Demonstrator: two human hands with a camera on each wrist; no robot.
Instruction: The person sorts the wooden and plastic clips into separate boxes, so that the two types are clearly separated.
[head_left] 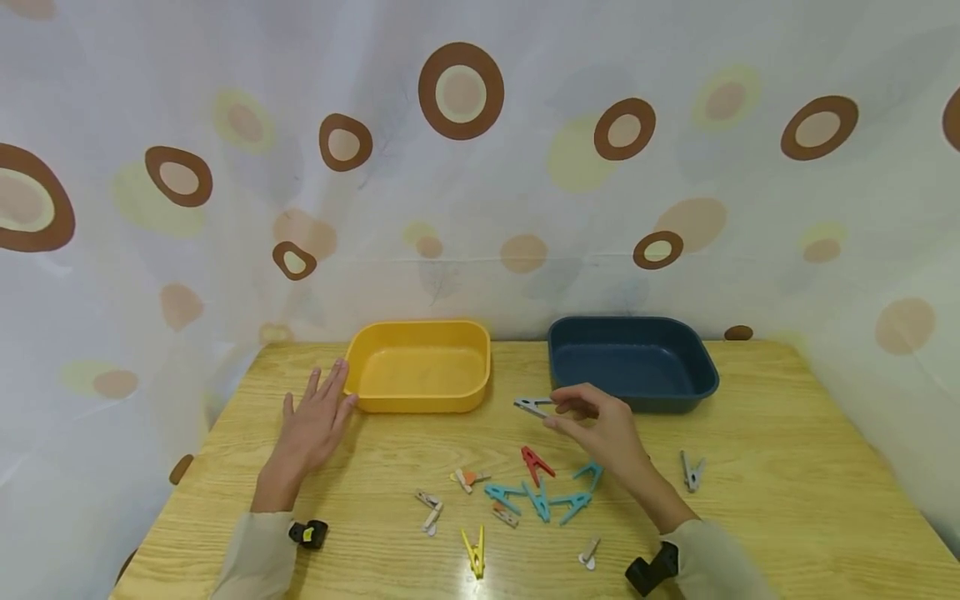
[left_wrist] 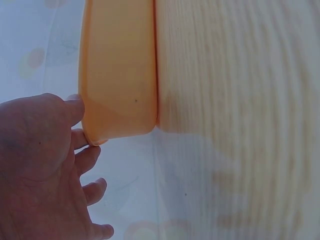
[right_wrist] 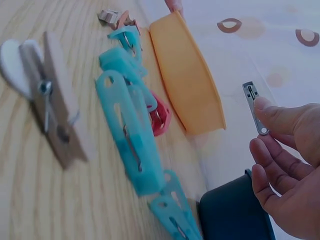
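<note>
At the left end of the yellow plastic bin [head_left: 420, 405], my left hand [head_left: 315, 421] touches the rim with its fingers fairly straight and spread. The left wrist view shows the thumb and a finger at the corner of that bin [left_wrist: 120, 75]. My right hand [head_left: 600, 421] pinches a grey clothespin [head_left: 531, 406] between thumb and fingertips, raised above the table, left of the dark blue bin [head_left: 675, 403]. In the right wrist view this clothespin [right_wrist: 255, 112] stands nearly upright, its lower part partly covered by the thumb.
Several teal clothespins [head_left: 538, 502] lie mid-table with a red clothespin [head_left: 536, 463]. A yellow clothespin [head_left: 475, 553] is nearer the front. Small wooden clothespins [head_left: 432, 515] are scattered around, and another grey clothespin [head_left: 692, 473] lies to the right. A patterned curtain [head_left: 525, 167] hangs behind.
</note>
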